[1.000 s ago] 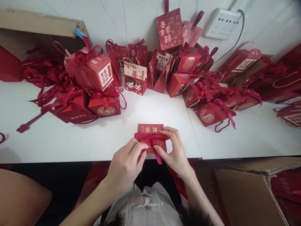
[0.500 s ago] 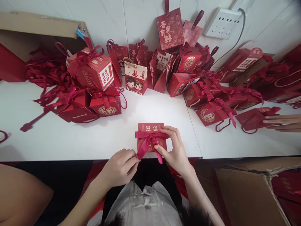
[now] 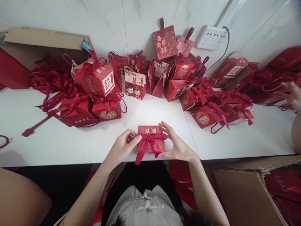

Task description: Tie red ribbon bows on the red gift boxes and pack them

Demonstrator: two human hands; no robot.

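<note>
A small red gift box (image 3: pixel 150 130) with gold characters lies near the front edge of the white table (image 3: pixel 70 141). A dark red ribbon bow (image 3: pixel 150 141) is tied across it, its tails hanging over the table edge. My left hand (image 3: pixel 122 147) grips the box's left side with thumb and fingers. My right hand (image 3: pixel 175 144) holds the right side, fingers curved around it.
Several finished red boxes with bows (image 3: pixel 98 91) and red paper bags (image 3: pixel 134 83) crowd the back of the table. Loose ribbons (image 3: pixel 49 81) pile at the left by a cardboard box (image 3: pixel 42 40). Another person's hand (image 3: pixel 291 94) reaches in at the right. A power strip (image 3: pixel 210 37) lies at the back.
My left hand let go of the ribbon tail and moved up to the box's left side. My right hand shifted from the bow to the box's right side. The other person's hand drew back.
</note>
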